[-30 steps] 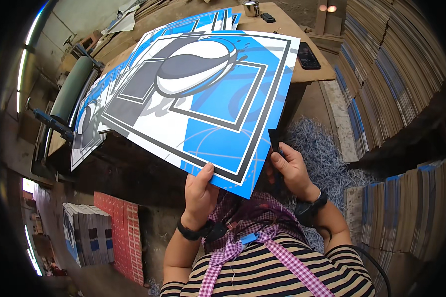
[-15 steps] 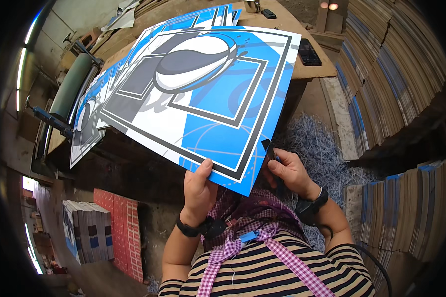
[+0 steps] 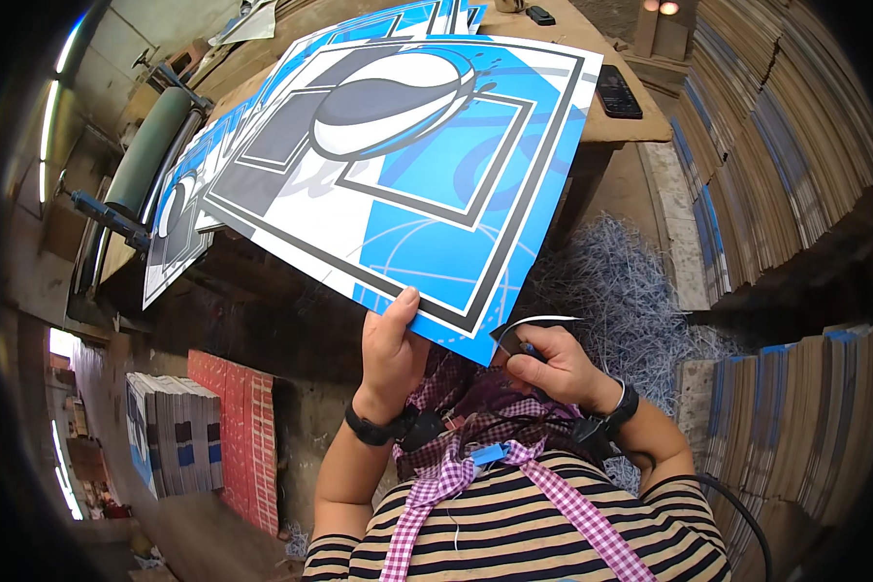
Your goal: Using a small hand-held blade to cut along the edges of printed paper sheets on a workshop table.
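A large printed board, blue, white and grey with a ball picture, slopes from the table toward me. My left hand grips its near edge, thumb on top and fingers underneath. In my right hand is a dark flat-bladed knife, its blade against the board's near right corner. A thin white strip curls away from the edge beside the blade. The fingers under the board are hidden. More boards of the same print lie beneath and behind this one.
The wooden table carries a black phone. A green roller stands left. Stacked boards rise at right and lower right. Paper shreds cover floor there. Another stack stands by a red panel.
My right hand has drawn the knife down along the board's right edge to the near corner. A trimmed strip now curls off there. The board has shifted slightly upward in view.
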`<action>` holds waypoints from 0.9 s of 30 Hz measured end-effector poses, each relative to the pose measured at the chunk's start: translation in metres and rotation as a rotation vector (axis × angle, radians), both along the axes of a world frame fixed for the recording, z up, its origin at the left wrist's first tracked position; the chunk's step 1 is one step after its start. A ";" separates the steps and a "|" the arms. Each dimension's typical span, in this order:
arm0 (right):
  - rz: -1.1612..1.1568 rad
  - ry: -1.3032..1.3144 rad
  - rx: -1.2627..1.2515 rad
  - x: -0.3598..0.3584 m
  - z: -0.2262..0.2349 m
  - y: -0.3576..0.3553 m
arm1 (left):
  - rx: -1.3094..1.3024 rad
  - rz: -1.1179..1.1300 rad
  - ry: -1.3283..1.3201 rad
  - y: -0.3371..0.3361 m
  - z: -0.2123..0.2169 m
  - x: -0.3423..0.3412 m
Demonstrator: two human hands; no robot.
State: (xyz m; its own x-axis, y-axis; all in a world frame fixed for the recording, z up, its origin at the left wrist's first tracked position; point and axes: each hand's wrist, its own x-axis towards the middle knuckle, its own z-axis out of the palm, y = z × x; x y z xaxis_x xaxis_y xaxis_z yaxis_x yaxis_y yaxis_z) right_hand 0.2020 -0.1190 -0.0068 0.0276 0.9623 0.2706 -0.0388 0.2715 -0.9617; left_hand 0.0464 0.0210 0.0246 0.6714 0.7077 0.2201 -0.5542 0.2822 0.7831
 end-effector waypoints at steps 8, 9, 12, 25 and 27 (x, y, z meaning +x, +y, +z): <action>0.079 -0.332 0.073 -0.013 -0.011 -0.005 | 0.013 -0.038 -0.032 0.002 0.000 0.002; -0.002 -0.214 0.070 -0.009 -0.017 -0.009 | -0.035 -0.038 -0.053 -0.002 -0.002 0.001; -0.261 0.053 0.210 -0.005 -0.014 -0.012 | -0.061 -0.065 -0.085 -0.007 -0.008 -0.006; -0.708 -0.024 0.115 -0.023 -0.015 0.012 | -0.069 -0.045 0.019 -0.022 -0.021 -0.008; -0.702 -0.033 0.126 -0.024 -0.013 0.012 | -0.063 -0.036 0.021 -0.024 -0.019 -0.008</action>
